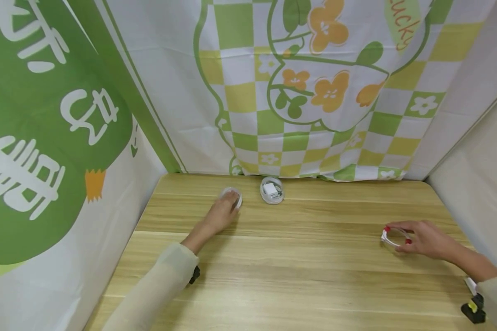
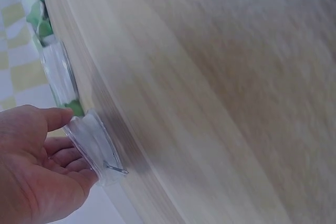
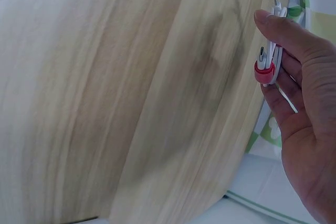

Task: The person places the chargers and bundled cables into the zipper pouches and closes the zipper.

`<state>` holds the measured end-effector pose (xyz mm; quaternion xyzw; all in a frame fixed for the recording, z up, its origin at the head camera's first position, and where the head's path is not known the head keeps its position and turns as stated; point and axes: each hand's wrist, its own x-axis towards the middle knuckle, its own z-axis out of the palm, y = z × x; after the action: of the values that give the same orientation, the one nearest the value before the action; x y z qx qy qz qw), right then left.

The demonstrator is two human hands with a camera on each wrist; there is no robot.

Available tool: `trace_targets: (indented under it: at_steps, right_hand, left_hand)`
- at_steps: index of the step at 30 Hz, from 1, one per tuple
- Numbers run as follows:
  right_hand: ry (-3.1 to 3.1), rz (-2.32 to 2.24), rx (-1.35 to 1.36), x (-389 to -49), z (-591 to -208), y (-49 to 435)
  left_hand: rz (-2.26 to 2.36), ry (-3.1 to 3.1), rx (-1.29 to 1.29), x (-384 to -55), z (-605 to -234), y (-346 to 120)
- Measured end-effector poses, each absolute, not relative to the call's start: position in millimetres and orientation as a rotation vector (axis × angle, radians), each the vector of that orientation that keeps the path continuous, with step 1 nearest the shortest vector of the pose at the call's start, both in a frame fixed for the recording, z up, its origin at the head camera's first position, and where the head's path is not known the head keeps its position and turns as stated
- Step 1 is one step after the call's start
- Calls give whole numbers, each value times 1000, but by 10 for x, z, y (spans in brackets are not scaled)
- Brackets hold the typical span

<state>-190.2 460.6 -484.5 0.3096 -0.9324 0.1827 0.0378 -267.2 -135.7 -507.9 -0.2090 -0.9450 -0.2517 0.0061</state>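
Observation:
At the table's far left, my left hand (image 1: 220,215) grips a coiled white cable (image 2: 97,142), thumb on one side and fingers on the other. A thin metal plug (image 2: 116,169) sticks out from this coil beside the table surface. My right hand (image 1: 428,240) pinches a looped white charging cable (image 3: 270,51) between thumb and fingers, raised over the right part of the table with its shadow below. Red ties (image 3: 264,73) bind that loop, and its metal plug ends show. Right of my left hand lies another white coil (image 1: 263,193) with a white charger block (image 1: 270,189) on it.
The wooden table (image 1: 290,266) ends at the back against a green and yellow checked cloth (image 1: 298,142). Printed cloths hang at the left (image 1: 37,220) and right (image 1: 480,184). A black wrist mount (image 1: 474,310) sits under the right sleeve.

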Motion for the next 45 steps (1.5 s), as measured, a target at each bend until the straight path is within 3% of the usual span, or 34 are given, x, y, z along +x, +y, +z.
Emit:
trace_targets:
  at_steps: [45]
  right_hand:
    - [-2874, 563, 1042, -2377, -4709, 3859]
  left_hand:
    - [-785, -2954, -602, -2461, -5061, -829]
